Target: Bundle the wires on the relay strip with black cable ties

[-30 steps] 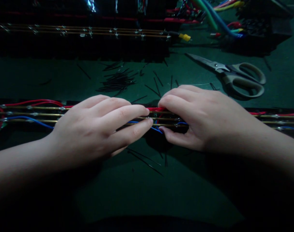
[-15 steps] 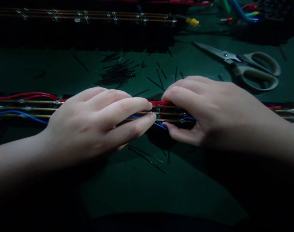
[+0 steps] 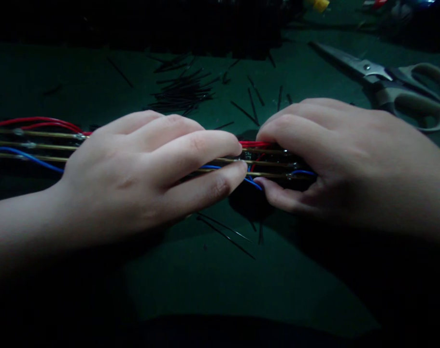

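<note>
A long dark strip with brass-coloured rods (image 3: pixel 48 146) and shiny joints runs across the view beneath both hands. Red wires (image 3: pixel 46 121) lie along its far side, and a blue wire (image 3: pixel 29 158) curves over its near side. My left hand (image 3: pixel 147 169) is closed over the strip, thumb and forefinger tips resting close together near the rods. To its right, my right hand (image 3: pixel 346 150) grips the strip between its thumb on the near edge and its fingers on the far edge. A short blue wire end (image 3: pixel 256 184) sticks out by the right thumb tip.
Behind the hands lies a pile of thin black offcuts (image 3: pixel 185 92), with several more scattered around. Grey-handled scissors (image 3: pixel 382 77) rest at the far right. A dark band and a yellow connector (image 3: pixel 320 5) are at the top. Two thin black strands (image 3: pixel 227 234) lie in front.
The view has shifted, so the scissors and the yellow connector appear farther right and higher. Both hands keep their hold on the strip, with little change in finger position.
</note>
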`<act>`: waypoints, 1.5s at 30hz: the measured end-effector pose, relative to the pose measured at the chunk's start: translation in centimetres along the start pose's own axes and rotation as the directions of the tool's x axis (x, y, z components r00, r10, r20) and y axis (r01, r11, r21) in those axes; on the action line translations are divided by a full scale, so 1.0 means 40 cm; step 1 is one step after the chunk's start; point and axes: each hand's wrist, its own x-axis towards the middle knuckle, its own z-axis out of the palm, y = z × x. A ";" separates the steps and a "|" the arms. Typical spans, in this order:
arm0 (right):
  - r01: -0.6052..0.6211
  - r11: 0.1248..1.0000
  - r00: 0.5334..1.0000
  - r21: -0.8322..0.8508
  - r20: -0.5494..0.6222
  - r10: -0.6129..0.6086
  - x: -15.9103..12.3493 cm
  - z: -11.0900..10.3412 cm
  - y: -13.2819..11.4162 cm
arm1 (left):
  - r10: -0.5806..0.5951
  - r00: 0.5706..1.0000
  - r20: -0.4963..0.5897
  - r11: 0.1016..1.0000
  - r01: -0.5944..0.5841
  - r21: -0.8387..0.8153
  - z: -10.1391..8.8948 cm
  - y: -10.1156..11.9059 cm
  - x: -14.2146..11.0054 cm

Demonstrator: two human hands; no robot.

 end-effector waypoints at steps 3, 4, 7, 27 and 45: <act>0.008 1.000 1.000 0.009 -0.018 -0.007 0.000 0.002 0.002 | -0.010 1.000 -0.012 0.998 0.009 -0.058 0.005 -0.012 0.002; 0.010 1.000 1.000 0.010 -0.021 -0.010 -0.001 0.002 0.002 | -0.013 1.000 -0.014 0.998 0.012 -0.059 0.007 -0.016 0.001; 0.003 1.000 1.000 0.025 -0.026 -0.002 0.000 0.002 -0.001 | 0.000 1.000 -0.016 1.000 0.000 -0.021 0.009 -0.022 -0.002; -0.004 0.999 1.000 0.037 0.015 0.004 0.011 -0.003 0.001 | 0.105 0.994 -0.019 0.985 -0.102 0.137 0.014 -0.020 -0.006; -0.017 0.999 1.000 0.051 0.015 0.016 0.011 -0.005 -0.003 | 0.149 0.989 -0.015 0.965 -0.142 0.222 0.010 -0.015 0.000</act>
